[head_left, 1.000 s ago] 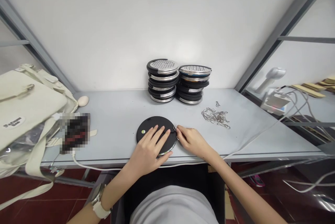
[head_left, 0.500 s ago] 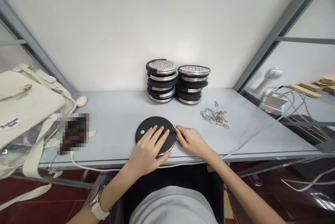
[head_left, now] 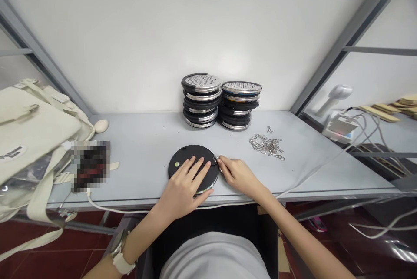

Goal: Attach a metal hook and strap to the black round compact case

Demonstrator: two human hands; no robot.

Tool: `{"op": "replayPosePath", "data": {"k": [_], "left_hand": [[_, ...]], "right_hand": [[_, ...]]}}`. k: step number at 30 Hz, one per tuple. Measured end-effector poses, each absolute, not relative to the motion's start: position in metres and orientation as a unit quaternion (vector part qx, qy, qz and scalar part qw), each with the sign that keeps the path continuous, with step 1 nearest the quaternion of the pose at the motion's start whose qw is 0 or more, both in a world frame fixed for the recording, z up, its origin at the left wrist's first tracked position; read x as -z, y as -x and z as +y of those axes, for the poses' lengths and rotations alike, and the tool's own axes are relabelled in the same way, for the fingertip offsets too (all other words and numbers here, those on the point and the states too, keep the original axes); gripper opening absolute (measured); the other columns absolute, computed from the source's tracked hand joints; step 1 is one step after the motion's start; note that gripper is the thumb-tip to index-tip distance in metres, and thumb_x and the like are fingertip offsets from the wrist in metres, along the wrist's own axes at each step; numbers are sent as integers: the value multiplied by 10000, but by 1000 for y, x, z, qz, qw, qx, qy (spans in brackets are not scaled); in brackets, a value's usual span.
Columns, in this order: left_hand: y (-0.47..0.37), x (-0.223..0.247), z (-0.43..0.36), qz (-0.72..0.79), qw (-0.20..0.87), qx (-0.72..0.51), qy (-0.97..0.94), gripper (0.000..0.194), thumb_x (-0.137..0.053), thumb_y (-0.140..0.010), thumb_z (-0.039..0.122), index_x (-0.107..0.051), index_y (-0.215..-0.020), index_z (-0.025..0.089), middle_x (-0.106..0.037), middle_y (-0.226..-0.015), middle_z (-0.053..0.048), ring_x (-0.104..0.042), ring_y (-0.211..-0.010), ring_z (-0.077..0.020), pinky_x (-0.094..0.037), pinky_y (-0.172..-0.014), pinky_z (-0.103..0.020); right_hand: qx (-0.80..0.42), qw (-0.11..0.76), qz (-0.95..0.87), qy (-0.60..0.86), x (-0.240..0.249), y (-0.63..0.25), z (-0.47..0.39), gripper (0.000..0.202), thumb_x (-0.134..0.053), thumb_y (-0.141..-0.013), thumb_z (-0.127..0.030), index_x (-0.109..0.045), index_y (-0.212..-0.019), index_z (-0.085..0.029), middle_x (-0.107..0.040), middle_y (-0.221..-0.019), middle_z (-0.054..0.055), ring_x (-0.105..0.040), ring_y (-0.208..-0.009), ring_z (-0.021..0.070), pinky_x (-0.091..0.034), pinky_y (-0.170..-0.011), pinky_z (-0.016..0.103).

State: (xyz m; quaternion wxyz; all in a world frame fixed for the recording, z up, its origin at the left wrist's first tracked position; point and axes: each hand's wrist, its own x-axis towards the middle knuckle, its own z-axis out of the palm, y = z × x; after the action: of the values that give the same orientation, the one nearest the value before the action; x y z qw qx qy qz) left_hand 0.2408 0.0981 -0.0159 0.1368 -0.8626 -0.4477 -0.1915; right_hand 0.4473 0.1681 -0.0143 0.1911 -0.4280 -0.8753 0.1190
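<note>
A round black disc with a small pale sticker lies near the front edge of the grey table. My left hand rests on the disc, its fingers spread over the top and the thumb by the lower rim. At the disc's right edge my right hand pinches a small metal clip, partly covered by the fingertips. More metal clips lie in a loose pile to the right. Two stacks of round discs with perforated metal tops, the left stack and the right stack, stand behind.
On the left are a cream bag, a blurred-out object and a pale egg-shaped thing. A white cable crosses the front edge. Grey frame posts flank the table, with a power strip at right.
The clip end at the disc's right edge has shifted slightly in my right fingertips. My left hand stays on the disc.
</note>
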Motion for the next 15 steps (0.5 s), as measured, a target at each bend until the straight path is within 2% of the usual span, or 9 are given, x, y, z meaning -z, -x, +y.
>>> {"op": "replayPosePath", "data": {"k": [15], "left_hand": [[-242,17,98,-450,140,206,858,620,-485,-904,465,-370,-1422,143,-460,-1399,-130,-380,-1321,-319,-382,-1061,-449]], "right_hand": [[-131,210,-877,411,13,-449,167,273,-315,-968,-256,-458,-742,-200,-466,-552,-30,-398,-456,108,-259,-523,231]]}}
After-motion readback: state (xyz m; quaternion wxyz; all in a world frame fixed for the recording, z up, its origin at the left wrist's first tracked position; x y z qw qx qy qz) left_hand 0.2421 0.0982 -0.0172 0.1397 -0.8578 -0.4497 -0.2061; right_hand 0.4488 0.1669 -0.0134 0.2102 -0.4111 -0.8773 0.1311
